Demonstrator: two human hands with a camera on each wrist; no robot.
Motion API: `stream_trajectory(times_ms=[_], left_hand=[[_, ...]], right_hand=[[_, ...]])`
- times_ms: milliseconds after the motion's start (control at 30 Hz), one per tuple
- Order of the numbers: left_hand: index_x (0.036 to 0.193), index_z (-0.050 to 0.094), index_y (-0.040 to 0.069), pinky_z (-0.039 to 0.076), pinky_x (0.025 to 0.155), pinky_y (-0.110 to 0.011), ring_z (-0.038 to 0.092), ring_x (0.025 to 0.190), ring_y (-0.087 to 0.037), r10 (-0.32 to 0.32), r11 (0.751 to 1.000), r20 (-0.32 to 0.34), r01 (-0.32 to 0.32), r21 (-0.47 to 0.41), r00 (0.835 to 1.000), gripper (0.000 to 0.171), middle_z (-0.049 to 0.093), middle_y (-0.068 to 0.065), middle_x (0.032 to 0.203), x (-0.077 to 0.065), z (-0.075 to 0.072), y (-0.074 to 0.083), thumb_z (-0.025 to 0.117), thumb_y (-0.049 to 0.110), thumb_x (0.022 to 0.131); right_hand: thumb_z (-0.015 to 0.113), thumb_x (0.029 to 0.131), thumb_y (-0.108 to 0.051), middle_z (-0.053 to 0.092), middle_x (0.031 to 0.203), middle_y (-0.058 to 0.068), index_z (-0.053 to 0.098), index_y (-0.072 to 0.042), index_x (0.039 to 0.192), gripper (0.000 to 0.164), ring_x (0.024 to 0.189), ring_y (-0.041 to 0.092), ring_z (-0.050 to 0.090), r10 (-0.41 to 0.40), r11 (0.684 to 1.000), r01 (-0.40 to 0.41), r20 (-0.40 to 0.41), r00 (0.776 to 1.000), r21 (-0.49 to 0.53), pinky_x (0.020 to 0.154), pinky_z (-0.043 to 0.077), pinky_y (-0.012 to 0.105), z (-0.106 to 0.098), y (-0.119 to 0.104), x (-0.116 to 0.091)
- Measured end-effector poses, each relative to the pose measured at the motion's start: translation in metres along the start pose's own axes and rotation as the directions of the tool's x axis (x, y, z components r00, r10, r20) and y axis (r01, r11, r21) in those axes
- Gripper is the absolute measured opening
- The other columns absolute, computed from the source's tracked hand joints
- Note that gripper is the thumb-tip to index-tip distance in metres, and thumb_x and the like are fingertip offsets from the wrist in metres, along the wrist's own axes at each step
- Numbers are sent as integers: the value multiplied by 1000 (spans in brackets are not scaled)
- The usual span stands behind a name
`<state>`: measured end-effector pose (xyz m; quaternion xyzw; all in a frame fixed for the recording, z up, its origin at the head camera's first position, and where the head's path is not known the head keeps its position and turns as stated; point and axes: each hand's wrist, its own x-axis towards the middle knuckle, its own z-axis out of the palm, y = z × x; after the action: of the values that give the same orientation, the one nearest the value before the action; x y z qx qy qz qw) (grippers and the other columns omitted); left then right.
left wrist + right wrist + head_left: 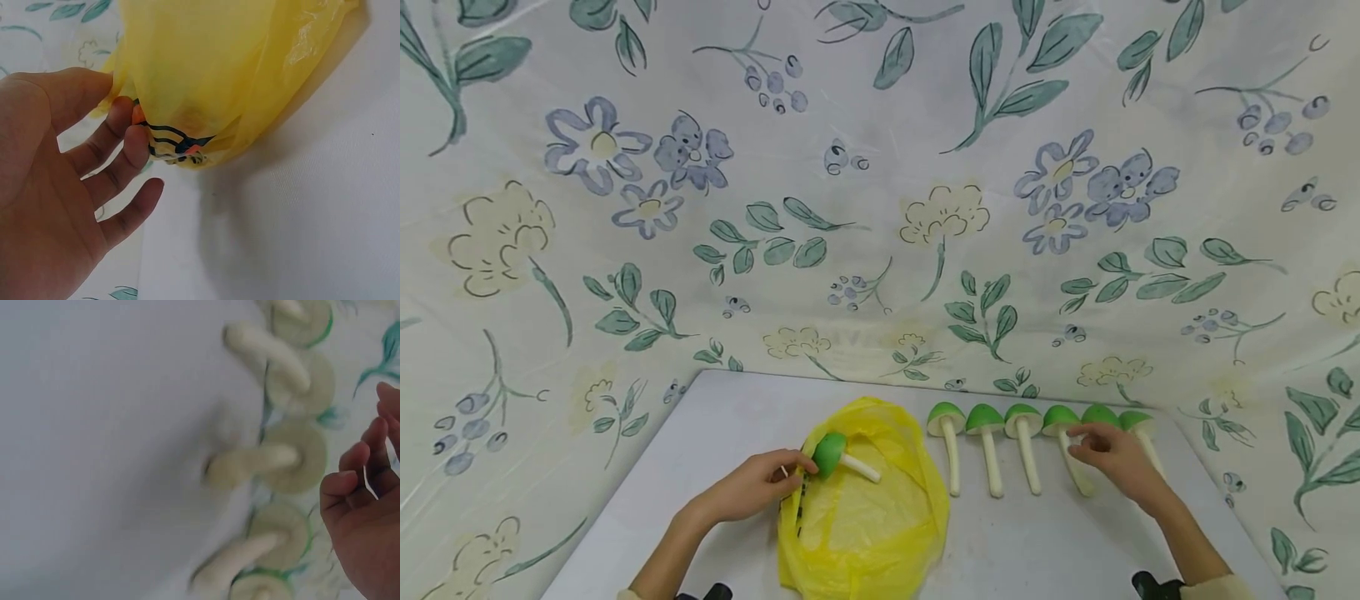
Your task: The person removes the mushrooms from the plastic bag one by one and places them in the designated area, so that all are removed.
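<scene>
A yellow plastic bag (895,542) lies with its mouth spread wide. My left hand (758,485) pinches its left rim between thumb and fingers; dark printing shows on the bag (212,69) beside the fingertips in the left wrist view. A toy mushroom (830,454) with a green cap and pale stem lies in the bag's mouth, close to those fingers. Over the row of similar mushrooms (992,458) hovers my right hand (1116,462), its fingers loosely bent around nothing. It overlaps the fourth mushroom (1062,418) and its neighbour (1099,414) in the head view.
The white tabletop (737,400) carries the bag and the mushroom row, caps toward the back edge. Behind and at the sides hangs a floral sheet (865,275). The end mushroom (1138,422) stands right of the hand.
</scene>
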<state>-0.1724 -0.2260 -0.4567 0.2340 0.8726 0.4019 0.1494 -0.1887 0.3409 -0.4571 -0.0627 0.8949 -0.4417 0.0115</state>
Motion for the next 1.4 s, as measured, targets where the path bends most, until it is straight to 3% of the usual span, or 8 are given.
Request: stream_trajectory(times_ms=[167, 333, 667, 833, 1033, 1133, 1400], left_hand=[[122, 66, 9, 47, 68, -26, 52, 82, -17, 1, 1000, -2, -1, 10, 1000, 22, 64, -11, 112, 2, 1, 0, 56, 16, 104], [123, 66, 9, 47, 67, -26, 52, 81, -16, 3, 1000, 0, -3, 22, 1000, 23, 63, -9, 108, 2, 0, -1, 55, 17, 105], [124, 66, 8, 48, 69, -26, 53, 84, -17, 9, 1000, 10, -10, 10, 1000, 24, 63, -10, 108, 2, 0, -1, 55, 17, 105], [124, 66, 9, 48, 70, -26, 53, 86, -17, 16, 1000, 4, -16, 13, 1000, 24, 63, -10, 109, 2, 0, -1, 55, 17, 105], [123, 66, 8, 47, 69, -26, 53, 85, -17, 16, 1000, 11, -16, 14, 1000, 23, 63, -10, 108, 3, 0, 1, 55, 16, 105], [123, 66, 8, 47, 70, -26, 53, 86, -18, 19, 1000, 17, -19, 8, 1000, 23, 63, -11, 109, 4, 1, 2, 55, 16, 105], [123, 66, 9, 48, 69, -26, 53, 85, -18, 5, 1000, 4, -5, 3, 1000, 23, 63, -10, 110, 5, -1, 1, 55, 17, 105]], right_hand=[[71, 95, -28, 57, 90, 7, 63, -3, 126, 42, 78, 16, 50, -56, 998, 52, 113, 992, 41, 64, 45, 30, 25, -26, 11], [71, 95, -26, 62, 94, 9, 66, -8, 122, 33, 79, 20, 54, -128, 989, 113, 167, 978, 95, 64, 48, 32, 46, -45, 19], [70, 95, -21, 63, 90, 0, 70, -15, 116, 21, 79, 17, 56, -198, 978, 209, 276, 941, -12, 65, 48, 28, 85, -75, 44], [70, 95, -24, 63, 95, 2, 69, -12, 118, 25, 85, 19, 57, -196, 980, 197, 335, 922, 31, 70, 51, 30, 108, -91, 49], [70, 96, -20, 62, 101, 3, 67, -8, 120, 27, 89, 19, 58, -223, 975, 200, 428, 876, 98, 74, 51, 29, 138, -108, 51], [70, 96, -22, 63, 99, 2, 66, -8, 123, 31, 86, 21, 60, -219, 976, 190, 470, 855, 109, 69, 52, 31, 150, -115, 54], [69, 96, -25, 64, 94, -1, 65, -10, 125, 33, 82, 33, 62, -196, 980, 182, 510, 838, 77, 62, 52, 31, 175, -130, 66]])
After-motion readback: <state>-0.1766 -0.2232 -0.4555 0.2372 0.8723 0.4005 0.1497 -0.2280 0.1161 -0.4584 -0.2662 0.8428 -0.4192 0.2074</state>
